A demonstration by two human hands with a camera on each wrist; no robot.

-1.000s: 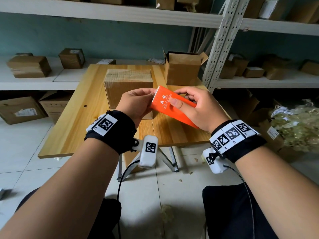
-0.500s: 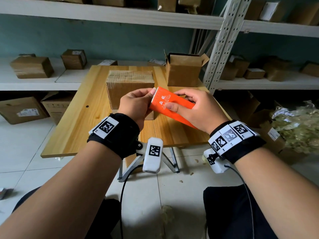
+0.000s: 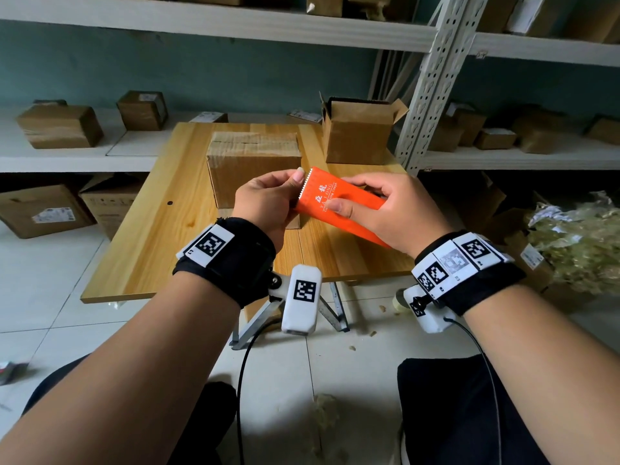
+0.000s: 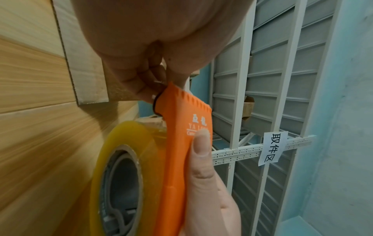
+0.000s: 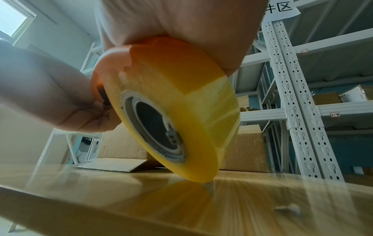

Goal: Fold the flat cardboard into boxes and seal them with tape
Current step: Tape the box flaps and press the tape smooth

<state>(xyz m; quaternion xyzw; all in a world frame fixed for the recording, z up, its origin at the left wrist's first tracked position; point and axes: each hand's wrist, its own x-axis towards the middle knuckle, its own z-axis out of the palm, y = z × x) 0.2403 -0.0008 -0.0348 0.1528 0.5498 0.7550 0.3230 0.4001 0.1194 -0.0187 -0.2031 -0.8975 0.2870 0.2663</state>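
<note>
**A:** Where is the tape just now?

**B:** The roll of yellowish tape (image 5: 171, 111) sits in an orange tape dispenser (image 3: 339, 204), held in the air above the near part of the wooden table (image 3: 161, 236). The right hand (image 3: 399, 213) wraps the dispenser, its thumb lying flat on the printed face. The left hand (image 3: 268, 203) has its fingers curled in at the toothed cutter end, pinching there; most likely it is after the loose end of the tape, though the strip itself cannot be made out.

**A:** How should the person do this step well?

**B:** Probably by keeping the fingertips just clear of the teeth, catching the tape's free edge squarely, and drawing it out straight so it doesn't fold onto itself. The right hand should hold the dispenser steady while the roll turns.

**A:** And the boxes?

**B:** A closed cardboard box (image 3: 253, 166) stands on the table just behind the hands, its top flaps shut and shiny with tape. Behind it to the right, an open cardboard box (image 3: 359, 135) stands with flaps up; what it holds cannot be seen. Smaller closed boxes sit on the shelves (image 3: 134, 152) around.
</note>
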